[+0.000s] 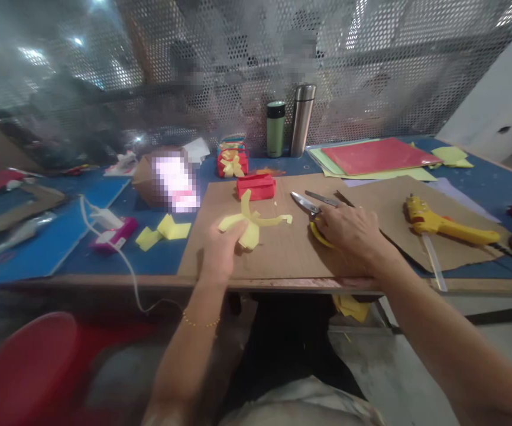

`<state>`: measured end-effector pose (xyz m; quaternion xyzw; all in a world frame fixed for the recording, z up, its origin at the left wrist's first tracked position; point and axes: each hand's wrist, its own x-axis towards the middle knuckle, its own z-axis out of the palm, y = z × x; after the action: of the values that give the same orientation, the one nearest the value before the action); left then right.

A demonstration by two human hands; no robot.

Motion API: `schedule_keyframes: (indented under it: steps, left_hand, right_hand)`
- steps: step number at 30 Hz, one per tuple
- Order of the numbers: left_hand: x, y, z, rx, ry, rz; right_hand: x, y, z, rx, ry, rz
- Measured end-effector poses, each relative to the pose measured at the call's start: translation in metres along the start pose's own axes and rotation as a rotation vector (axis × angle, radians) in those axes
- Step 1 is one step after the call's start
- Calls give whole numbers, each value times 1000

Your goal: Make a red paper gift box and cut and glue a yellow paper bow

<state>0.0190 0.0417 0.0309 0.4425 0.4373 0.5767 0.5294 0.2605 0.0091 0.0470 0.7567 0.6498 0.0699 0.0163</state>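
Observation:
My left hand pinches a yellow paper bow with loops and loose strips, just above a cardboard sheet. My right hand is closed over the yellow handles of a pair of scissors, which lie on the cardboard with their blades apart and pointing away to the left. Its fingers partly hide the handles. Beyond the bow sits a small red paper box. Farther back stands a red paper bag with a yellow bow on its front.
At right, a yellow glue gun rests on another cardboard piece. Coloured paper sheets, a green tumbler and a steel flask stand at the back. Left are yellow paper pieces, a lit phone and a corded power strip.

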Motion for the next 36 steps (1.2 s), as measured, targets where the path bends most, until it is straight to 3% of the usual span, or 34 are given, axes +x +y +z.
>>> schedule_keyframes:
  steps: [6,10,12,18,24,27,30,32,36]
  left_hand:
    - [-7,0,9,-10,-4,-44]
    - [-12,-2,21,-8,-29,-53]
    - [-12,-4,24,52,-28,-41]
    - [-8,-6,20,679,76,203]
    - [-18,3,15,1260,46,361]
    - [-22,12,11,1418,83,494]
    - [-17,23,11,1346,73,619]
    - [-10,28,14,1215,-16,649]
    - [4,36,29,845,-256,473]
  right_hand:
    - [11,-2,-25,-62,-33,-28]
    - [39,-14,-29,137,-55,-333]
    - [54,-22,-23,192,-128,-394]
    - [79,-31,-11,278,-216,-382]
    - [87,-29,-16,327,-320,-393]
    - [86,-28,-13,338,-310,-397]
    - [82,-24,-12,400,-253,-400]
    - [79,-22,-13,552,-198,-422]
    - [73,-26,-15,882,-112,-531]
